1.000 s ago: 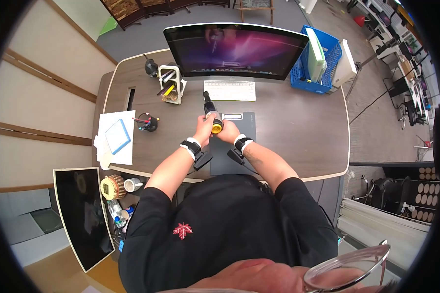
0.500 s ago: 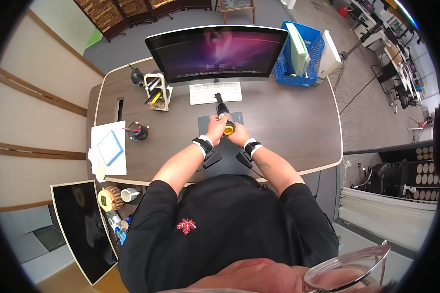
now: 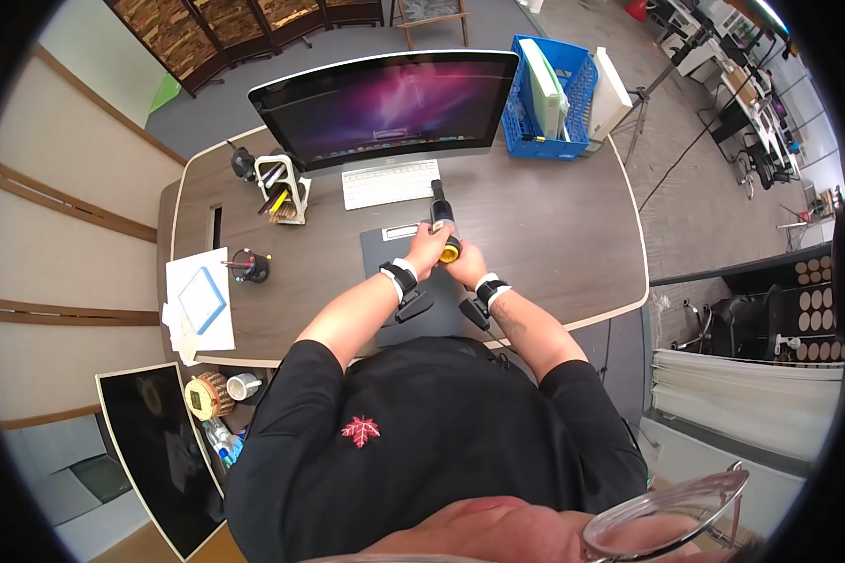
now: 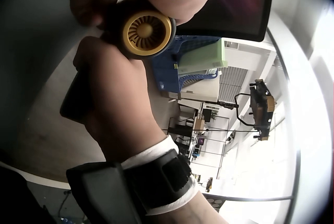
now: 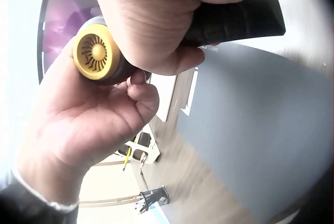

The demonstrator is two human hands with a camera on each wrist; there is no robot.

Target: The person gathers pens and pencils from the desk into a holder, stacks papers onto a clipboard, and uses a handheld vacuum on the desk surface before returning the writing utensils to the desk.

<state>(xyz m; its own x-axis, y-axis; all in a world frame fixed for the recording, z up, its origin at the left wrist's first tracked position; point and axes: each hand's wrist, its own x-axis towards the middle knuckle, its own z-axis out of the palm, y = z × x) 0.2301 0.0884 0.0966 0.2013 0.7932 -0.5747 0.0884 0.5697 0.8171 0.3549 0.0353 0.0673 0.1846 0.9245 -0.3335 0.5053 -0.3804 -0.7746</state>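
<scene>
A black handheld vacuum cleaner [image 3: 443, 211] with a round yellow vent [image 5: 97, 52] at its rear points away from the body in the head view. Its narrow dark nozzle [image 3: 437, 190] overlaps the right end of the white keyboard [image 3: 390, 184]. My left hand [image 3: 425, 250] holds the vacuum's body, its fingers curled around the side. My right hand [image 3: 467, 266] grips the black handle [image 5: 235, 23], which sticks out past the fist in the right wrist view. A grey clipboard [image 3: 378, 267] lies on the desk beneath the forearms.
A monitor [image 3: 385, 108] stands behind the keyboard. To its right is a blue basket [image 3: 556, 148] with folders. A white pen rack [image 3: 294, 192], a black pen cup [image 3: 253, 266] and a blue-framed tablet-like thing [image 3: 202, 300] on white paper occupy the desk's left side.
The vacuum has travelled right along the keyboard, from its left end to its right end, with both hands still holding it. The head view has turned, so the desk appears further left.
</scene>
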